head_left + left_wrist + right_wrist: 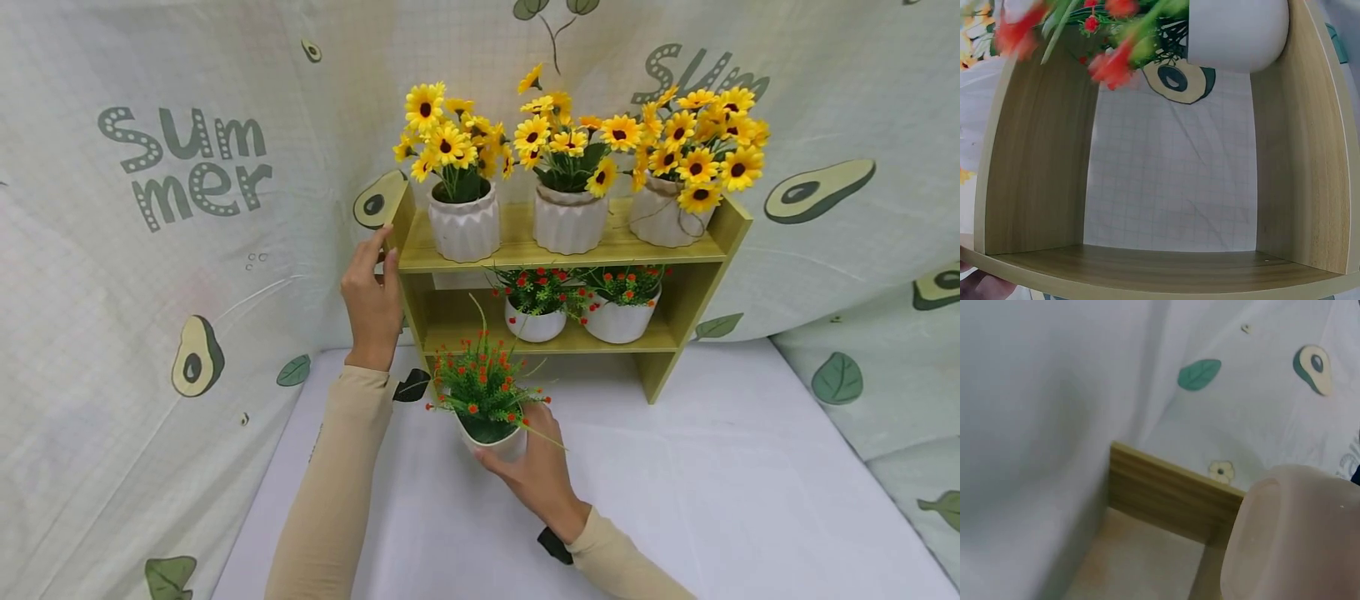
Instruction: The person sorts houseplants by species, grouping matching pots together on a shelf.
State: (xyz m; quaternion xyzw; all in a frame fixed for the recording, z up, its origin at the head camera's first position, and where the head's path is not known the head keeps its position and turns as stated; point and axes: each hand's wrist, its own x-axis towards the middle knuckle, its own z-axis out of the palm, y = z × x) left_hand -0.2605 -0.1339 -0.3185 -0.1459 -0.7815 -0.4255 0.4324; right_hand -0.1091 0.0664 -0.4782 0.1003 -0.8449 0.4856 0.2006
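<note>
My right hand (pixel 540 467) grips a white pot (pixel 512 447) with a green, red-flowered plant (pixel 483 383), in front of the shelf's lower left. The pot (pixel 1304 537) fills the lower right of the right wrist view, where no fingers show. My left hand (pixel 372 300) rests against the outer left side of a two-tier wooden shelf (pixel 517 340), near its upper corner. In the left wrist view, fingertips (pixel 988 287) show beyond the side board. Red flowers (pixel 1113 65) and a white pot (pixel 1241 31) appear at that view's top; which pot this is, I cannot tell.
Three pale ribbed pots (pixel 463 229) of yellow flowers line the top tier. Two white pots (pixel 622 321) with red-flowered plants stand centre and right on the lower tier. A white cloth (pixel 750 483) covers the table; printed fabric (pixel 225 67) hangs behind and at the sides.
</note>
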